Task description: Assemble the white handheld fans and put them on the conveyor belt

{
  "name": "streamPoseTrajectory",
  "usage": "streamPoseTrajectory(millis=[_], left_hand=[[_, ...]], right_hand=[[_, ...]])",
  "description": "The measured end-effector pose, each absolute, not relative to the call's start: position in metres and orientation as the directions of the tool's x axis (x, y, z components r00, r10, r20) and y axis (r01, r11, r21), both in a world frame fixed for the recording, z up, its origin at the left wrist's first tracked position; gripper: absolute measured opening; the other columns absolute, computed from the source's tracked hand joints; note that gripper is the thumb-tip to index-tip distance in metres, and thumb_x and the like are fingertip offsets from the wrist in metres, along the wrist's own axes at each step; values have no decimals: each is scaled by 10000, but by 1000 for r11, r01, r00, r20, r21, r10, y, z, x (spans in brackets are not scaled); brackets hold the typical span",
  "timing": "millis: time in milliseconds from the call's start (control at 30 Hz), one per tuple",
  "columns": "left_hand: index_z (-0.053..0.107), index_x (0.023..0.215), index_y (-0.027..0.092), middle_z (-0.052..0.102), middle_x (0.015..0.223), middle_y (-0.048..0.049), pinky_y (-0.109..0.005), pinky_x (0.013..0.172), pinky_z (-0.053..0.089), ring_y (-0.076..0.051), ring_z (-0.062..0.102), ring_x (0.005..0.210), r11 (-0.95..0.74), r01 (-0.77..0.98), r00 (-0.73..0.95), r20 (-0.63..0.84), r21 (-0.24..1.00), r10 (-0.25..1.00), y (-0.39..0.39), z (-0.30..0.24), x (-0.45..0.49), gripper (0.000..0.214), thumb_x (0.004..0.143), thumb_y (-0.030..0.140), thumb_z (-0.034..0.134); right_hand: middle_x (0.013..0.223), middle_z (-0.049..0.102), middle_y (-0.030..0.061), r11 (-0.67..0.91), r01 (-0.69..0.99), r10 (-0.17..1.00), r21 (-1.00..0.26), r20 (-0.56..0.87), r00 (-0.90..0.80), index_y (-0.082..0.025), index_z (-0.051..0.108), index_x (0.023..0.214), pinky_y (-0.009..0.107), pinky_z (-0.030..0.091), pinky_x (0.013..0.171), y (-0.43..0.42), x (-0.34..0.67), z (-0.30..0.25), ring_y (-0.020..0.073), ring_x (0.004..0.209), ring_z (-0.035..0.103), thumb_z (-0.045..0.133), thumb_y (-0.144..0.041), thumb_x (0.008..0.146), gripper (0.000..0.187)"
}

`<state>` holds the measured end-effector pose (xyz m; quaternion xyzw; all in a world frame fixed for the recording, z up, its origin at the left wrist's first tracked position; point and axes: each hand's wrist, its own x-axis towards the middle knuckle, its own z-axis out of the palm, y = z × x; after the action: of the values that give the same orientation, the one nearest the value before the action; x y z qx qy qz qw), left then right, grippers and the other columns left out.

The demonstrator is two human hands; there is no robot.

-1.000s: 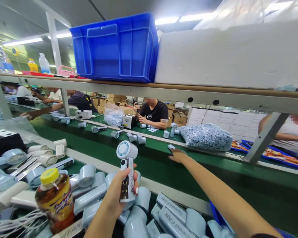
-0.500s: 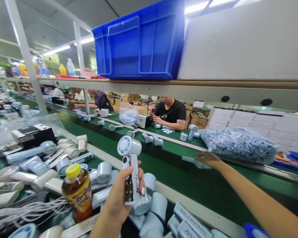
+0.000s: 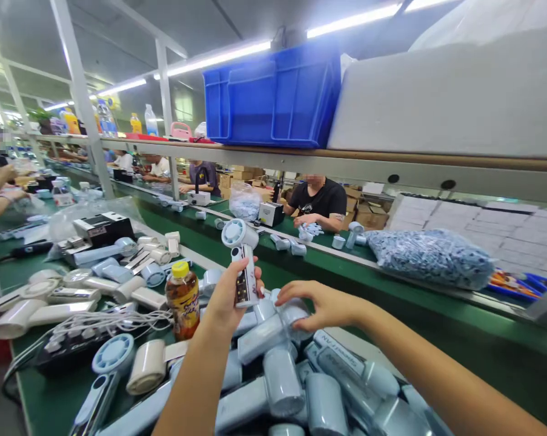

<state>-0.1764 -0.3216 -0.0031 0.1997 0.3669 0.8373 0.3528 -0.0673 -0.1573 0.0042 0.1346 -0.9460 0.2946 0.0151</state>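
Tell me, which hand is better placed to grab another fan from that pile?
Right, probably: the right hand is open, just above the pale blue fan bodies, while the left hand is busy gripping an upright handheld fan.

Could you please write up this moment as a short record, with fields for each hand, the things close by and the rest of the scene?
Left hand: grips a white handheld fan upright, round vented head on top.
Right hand: open, fingers spread at a heap of pale blue fan bodies; contact cannot be told.
Close by: bottled drink with yellow cap; white cables.
Rest: blue plastic crate on an overhead shelf; bag of small pale blue parts; co-worker in a black T-shirt across a green conveyor belt.
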Motion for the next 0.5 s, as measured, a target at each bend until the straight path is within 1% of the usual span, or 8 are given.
streamPoseTrajectory(millis=[67,133,200,300,367,433,467,500], left_hand=[[540,889,127,562,592,13,-211,393,422,-101,522,414,-468,-441,-661,75,766,746,-321,-6,-180,204,747,273,529],[545,887,124,561,587,12,-212,386,420,-102,519,405,-453,-443,-646,75,774,760,-319,-11,-184,207,739,267,533],[546,885,126,560,584,13,-210,384,419,-100,519,403,-447,-445,-636,78,776,768,-317,-15,-188,209,733,270,536],[547,876,129,564,582,13,-204,383,418,-98,522,402,-442,-448,-630,76,777,773,-313,-20,-192,208,728,274,541],[547,872,129,570,580,11,-203,382,418,-101,527,403,-430,-452,-627,65,781,776,-311,-23,-192,207,725,275,546],[547,875,128,574,581,10,-204,381,420,-104,532,404,-413,-454,-620,53,789,783,-308,-24,-191,210,726,276,548],[547,877,128,575,582,11,-203,379,421,-104,532,404,-406,-454,-616,50,793,786,-307,-23,-190,210,728,276,547],[547,879,128,575,584,12,-203,378,422,-103,532,404,-399,-451,-613,48,798,789,-306,-23,-189,207,732,274,546]], right_hand=[[955,626,40,836,-203,-250,-509,-25,-968,-172,624,1092,270,439,714,-163,-83,6,187,802,566,669,-208,624,471],[833,630,7,874,-133,-223,-467,-142,-964,-185,616,1114,247,421,612,-165,-93,5,164,686,546,681,-253,621,503],[821,630,0,883,-112,-215,-455,-181,-960,-192,618,1114,239,415,615,-166,-98,1,165,699,547,698,-299,615,517],[909,647,17,890,-139,-223,-434,-148,-963,-202,630,1091,246,435,679,-168,-97,-3,183,785,574,696,-298,634,471],[1003,640,55,901,-137,-200,-411,-116,-973,-181,612,1111,272,442,748,-171,-88,-1,208,870,580,681,-276,657,469],[1141,580,115,915,-113,-137,-386,-36,-990,-141,565,1160,321,409,853,-178,-66,5,245,1003,538,655,-282,688,501],[1166,559,133,925,-89,-86,-369,24,-996,-132,550,1168,342,394,877,-184,-48,7,256,1035,520,631,-287,713,488],[1148,566,136,935,-52,-25,-351,82,-996,-139,556,1150,353,397,868,-191,-26,9,260,1026,523,607,-293,732,448]])
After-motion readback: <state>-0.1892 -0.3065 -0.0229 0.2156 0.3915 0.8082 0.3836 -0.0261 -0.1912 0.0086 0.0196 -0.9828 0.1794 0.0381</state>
